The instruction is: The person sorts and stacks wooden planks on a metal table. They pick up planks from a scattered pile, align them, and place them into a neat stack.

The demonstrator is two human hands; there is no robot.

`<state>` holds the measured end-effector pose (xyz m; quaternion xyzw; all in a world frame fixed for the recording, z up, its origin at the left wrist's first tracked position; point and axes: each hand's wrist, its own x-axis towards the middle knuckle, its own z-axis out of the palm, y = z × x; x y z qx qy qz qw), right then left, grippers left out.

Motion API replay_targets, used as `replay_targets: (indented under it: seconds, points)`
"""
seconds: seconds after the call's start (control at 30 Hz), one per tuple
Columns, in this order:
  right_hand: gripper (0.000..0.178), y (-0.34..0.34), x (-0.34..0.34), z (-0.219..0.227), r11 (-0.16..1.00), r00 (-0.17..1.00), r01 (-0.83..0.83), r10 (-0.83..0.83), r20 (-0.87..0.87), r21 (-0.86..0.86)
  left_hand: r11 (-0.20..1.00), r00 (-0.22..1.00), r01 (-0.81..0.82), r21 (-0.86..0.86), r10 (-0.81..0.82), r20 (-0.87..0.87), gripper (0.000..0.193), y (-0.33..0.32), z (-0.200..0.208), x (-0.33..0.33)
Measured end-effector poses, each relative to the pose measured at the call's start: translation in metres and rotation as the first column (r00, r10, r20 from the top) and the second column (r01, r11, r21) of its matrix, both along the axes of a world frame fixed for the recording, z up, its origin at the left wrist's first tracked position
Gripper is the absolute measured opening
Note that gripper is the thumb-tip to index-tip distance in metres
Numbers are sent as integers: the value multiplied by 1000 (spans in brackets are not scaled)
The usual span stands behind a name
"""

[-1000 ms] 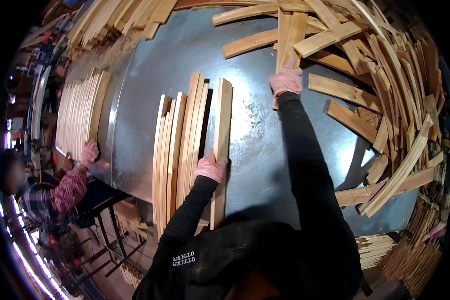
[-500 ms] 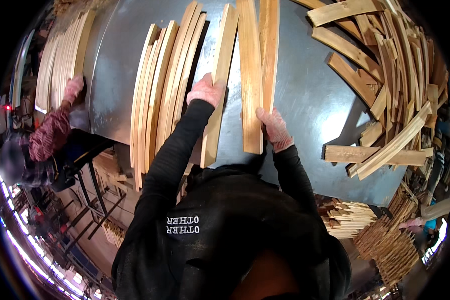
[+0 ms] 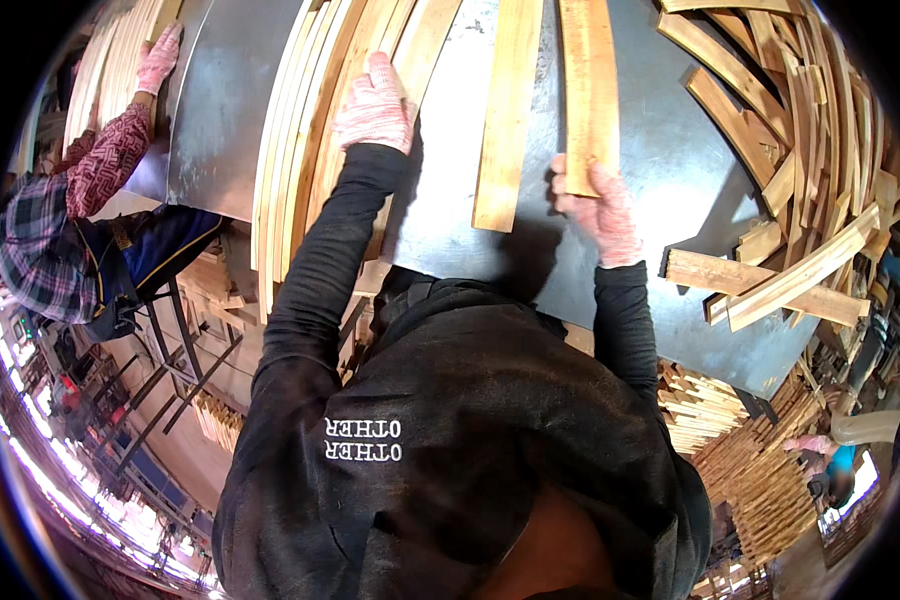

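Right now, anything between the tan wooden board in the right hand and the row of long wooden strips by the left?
Yes: a second tan wooden board is between the held board and the row, over the grey metal table.

A woodworking workshop: sawn boards (image 3: pixel 592 90) at a metal-topped bench (image 3: pixel 220 110), a heap of slats (image 3: pixel 805 268) on its right, stacked timber (image 3: pixel 760 470) below its near right corner, a gloved co-worker (image 3: pixel 40 240) on its left.

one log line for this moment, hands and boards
left hand: on grouped boards; right hand: gripping end of one board; another board: between hands; surface: metal table
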<state>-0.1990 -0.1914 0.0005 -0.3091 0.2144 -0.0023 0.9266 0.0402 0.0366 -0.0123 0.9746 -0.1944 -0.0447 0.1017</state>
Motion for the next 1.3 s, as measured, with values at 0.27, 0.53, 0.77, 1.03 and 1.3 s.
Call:
replay_targets:
  seconds: [0.27,0.53,0.77,1.03,1.3]
  points:
    - [62,33,-21,35,968,996,-89,81,-45,-235,994,995,87,72,-84,-45,84,32,55,-45]
    - [69,104,-12,14,804,934,-356,300,-192,-476,960,970,-130,249,174,-167,92,42,53,-79]
    - [98,152,35,29,-82,486,-776,554,-675,-626,949,999,-21,314,12,29,50,53,14,-99]
    - [105,149,75,3,395,809,-557,59,-584,-731,919,901,244,-310,-333,-278,41,82,12,-152]
    - [104,149,82,-15,292,892,-426,-22,-451,-856,964,979,23,264,32,-199,97,111,37,-82]
